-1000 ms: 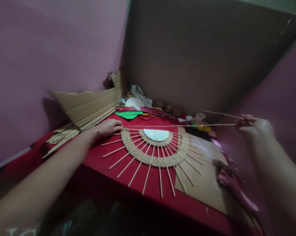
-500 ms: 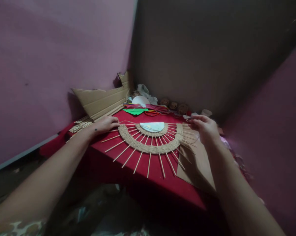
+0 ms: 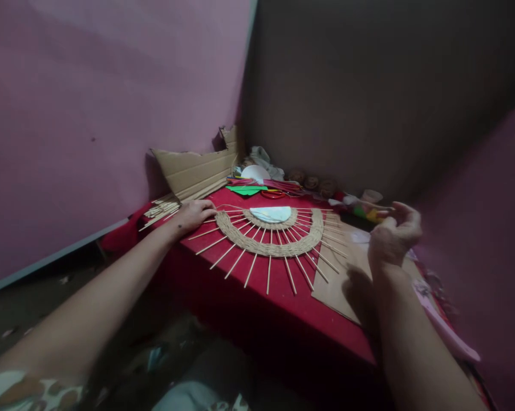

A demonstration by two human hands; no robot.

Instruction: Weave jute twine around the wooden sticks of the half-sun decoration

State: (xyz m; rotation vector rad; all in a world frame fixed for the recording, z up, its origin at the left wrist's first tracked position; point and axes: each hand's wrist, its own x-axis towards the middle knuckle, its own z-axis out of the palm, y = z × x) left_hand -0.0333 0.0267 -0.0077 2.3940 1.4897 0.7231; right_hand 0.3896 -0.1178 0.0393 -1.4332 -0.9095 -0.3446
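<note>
A half-circle weaving (image 3: 278, 249) of thin wooden sticks and tan twine bands lies on the red cloth (image 3: 240, 302). A pale blue half-disc (image 3: 271, 214) forms its centre. My left hand (image 3: 196, 215) is closed at the left end of the outer woven band, fingertips pinching its edge and sticks. Raised off the right side, my right hand (image 3: 394, 231) is closed in a pinch on a thin strand of twine (image 3: 384, 209). Only short stretches of the strand show; one bit of it runs near my left fingertips.
Brown cardboard (image 3: 338, 291) lies under the right stick ends. Behind are green paper (image 3: 246, 190), red-handled scissors (image 3: 273, 194), brown rolls (image 3: 312, 182) and a white cup (image 3: 372, 196). Loose sticks (image 3: 161, 208) and upright cardboard (image 3: 197, 171) stand by the left wall.
My right hand has moved right, away from the weaving, drawing the strand along. My left hand stays at the band's left end. The whole view has shifted slightly.
</note>
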